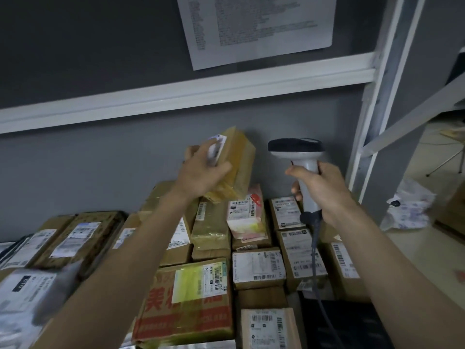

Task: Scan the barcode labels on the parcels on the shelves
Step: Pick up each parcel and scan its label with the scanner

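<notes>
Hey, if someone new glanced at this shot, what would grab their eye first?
Probably the small taped cardboard parcel that the left hand holds up at centre, above the shelf's labelled boxes. Beside it, the right hand grips a grey barcode scanner. A printed sheet hangs on the wall above.

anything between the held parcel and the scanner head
Nothing: in the head view only bare grey wall shows between the parcel in the left hand and the scanner in the right hand.
</notes>
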